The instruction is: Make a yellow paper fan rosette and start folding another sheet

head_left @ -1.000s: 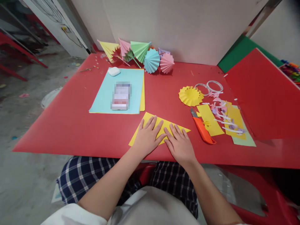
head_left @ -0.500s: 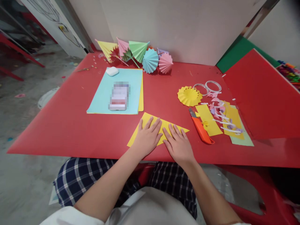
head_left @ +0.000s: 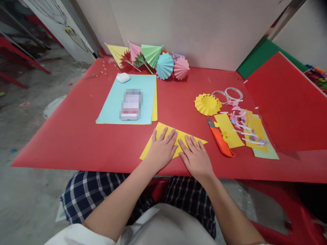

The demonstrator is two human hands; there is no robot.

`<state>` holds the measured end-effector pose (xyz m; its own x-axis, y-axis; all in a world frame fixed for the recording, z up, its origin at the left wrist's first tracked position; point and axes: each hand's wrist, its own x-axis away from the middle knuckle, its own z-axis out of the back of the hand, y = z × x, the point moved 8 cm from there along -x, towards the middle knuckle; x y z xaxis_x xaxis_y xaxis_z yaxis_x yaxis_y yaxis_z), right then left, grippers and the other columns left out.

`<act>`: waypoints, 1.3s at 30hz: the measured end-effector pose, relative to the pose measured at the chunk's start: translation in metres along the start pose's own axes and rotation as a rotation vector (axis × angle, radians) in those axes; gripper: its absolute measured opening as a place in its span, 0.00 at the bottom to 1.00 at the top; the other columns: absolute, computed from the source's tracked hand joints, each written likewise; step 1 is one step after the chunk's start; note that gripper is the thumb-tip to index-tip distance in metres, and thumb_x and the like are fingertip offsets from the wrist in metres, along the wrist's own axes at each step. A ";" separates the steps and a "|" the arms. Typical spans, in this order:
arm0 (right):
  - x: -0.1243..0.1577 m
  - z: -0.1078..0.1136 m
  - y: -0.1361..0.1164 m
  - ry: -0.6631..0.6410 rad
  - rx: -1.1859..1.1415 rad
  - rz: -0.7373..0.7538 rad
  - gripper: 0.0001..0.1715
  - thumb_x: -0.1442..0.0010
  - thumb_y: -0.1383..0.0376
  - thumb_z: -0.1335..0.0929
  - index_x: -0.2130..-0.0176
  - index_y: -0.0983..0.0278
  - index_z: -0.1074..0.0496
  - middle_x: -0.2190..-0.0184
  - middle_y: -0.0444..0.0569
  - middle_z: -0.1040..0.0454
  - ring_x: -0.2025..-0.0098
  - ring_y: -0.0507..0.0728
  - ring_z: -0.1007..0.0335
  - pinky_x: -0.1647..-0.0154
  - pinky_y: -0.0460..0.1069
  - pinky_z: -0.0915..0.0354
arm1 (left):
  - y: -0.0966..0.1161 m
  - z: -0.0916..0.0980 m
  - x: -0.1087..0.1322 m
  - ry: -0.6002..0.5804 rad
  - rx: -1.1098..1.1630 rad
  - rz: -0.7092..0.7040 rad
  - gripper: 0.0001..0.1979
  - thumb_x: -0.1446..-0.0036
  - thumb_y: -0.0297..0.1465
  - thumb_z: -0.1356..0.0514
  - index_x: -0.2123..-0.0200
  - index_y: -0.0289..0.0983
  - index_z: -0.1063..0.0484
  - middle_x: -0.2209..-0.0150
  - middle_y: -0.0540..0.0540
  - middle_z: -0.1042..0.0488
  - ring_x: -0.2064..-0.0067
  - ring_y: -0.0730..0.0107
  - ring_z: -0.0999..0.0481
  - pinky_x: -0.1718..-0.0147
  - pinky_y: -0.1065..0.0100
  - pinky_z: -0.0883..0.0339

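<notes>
A yellow sheet of paper, its outline triangular, lies near the front edge of the red table. My left hand rests flat on its left and middle part, fingers stretched out. Flat on the right part of the same paper is my right hand, fingers spread. Both hands hide much of the sheet, and the two thumbs nearly meet in the middle. Right of my right hand lies an orange box cutter with its blade end pointing away from me.
A phone and a white case rest on light blue paper. Folded paper umbrellas line the wall. To the right are a pleated yellow paper, tape rolls, paper scraps and a red board.
The whole view has shifted very slightly. Both hands stay flat on the yellow paper, with no clear movement against it.
</notes>
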<state>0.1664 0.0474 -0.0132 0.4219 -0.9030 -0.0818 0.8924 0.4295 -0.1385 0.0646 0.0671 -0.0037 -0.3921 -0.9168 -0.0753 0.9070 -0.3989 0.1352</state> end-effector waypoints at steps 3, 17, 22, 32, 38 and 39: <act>0.000 0.000 0.000 0.002 -0.001 0.000 0.26 0.36 0.57 0.46 0.40 0.58 0.46 0.39 0.50 0.47 0.37 0.60 0.56 0.39 0.59 0.54 | 0.000 0.000 0.000 -0.002 -0.009 0.012 0.24 0.37 0.37 0.64 0.40 0.38 0.48 0.38 0.49 0.47 0.37 0.56 0.51 0.42 0.44 0.59; 0.005 -0.001 0.001 -0.014 -0.002 0.025 0.30 0.37 0.53 0.46 0.39 0.61 0.49 0.38 0.53 0.49 0.36 0.60 0.57 0.39 0.60 0.55 | 0.001 0.001 0.000 -0.013 -0.004 -0.004 0.23 0.39 0.42 0.59 0.42 0.47 0.46 0.38 0.47 0.47 0.37 0.52 0.52 0.43 0.41 0.59; 0.016 0.000 0.009 -0.026 0.000 0.002 0.32 0.37 0.52 0.46 0.39 0.62 0.50 0.38 0.52 0.50 0.36 0.59 0.56 0.39 0.61 0.57 | 0.001 0.000 0.000 -0.014 -0.003 -0.015 0.25 0.41 0.45 0.57 0.41 0.46 0.47 0.38 0.47 0.49 0.37 0.51 0.52 0.43 0.42 0.60; 0.031 0.011 0.038 0.016 0.013 -0.144 0.31 0.37 0.53 0.47 0.40 0.67 0.47 0.39 0.52 0.47 0.38 0.58 0.52 0.39 0.59 0.52 | 0.003 0.001 0.000 -0.026 -0.039 -0.019 0.25 0.40 0.44 0.57 0.40 0.46 0.48 0.37 0.47 0.49 0.37 0.52 0.53 0.43 0.43 0.60; 0.031 0.013 0.044 0.139 -0.002 -0.197 0.29 0.37 0.56 0.45 0.43 0.73 0.41 0.42 0.58 0.42 0.39 0.60 0.48 0.40 0.57 0.49 | 0.002 0.001 0.001 -0.020 -0.041 -0.018 0.26 0.40 0.44 0.57 0.40 0.46 0.48 0.38 0.46 0.49 0.37 0.52 0.53 0.43 0.43 0.60; 0.032 0.013 0.045 0.162 -0.003 -0.205 0.29 0.37 0.57 0.45 0.44 0.74 0.40 0.42 0.59 0.42 0.40 0.60 0.48 0.40 0.57 0.48 | 0.002 0.001 0.001 -0.020 -0.039 -0.019 0.26 0.40 0.45 0.57 0.40 0.46 0.48 0.38 0.46 0.48 0.37 0.52 0.53 0.43 0.43 0.60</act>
<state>0.2222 0.0380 -0.0093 0.2009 -0.9572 -0.2086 0.9560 0.2380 -0.1714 0.0662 0.0656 -0.0026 -0.4115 -0.9096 -0.0578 0.9046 -0.4153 0.0955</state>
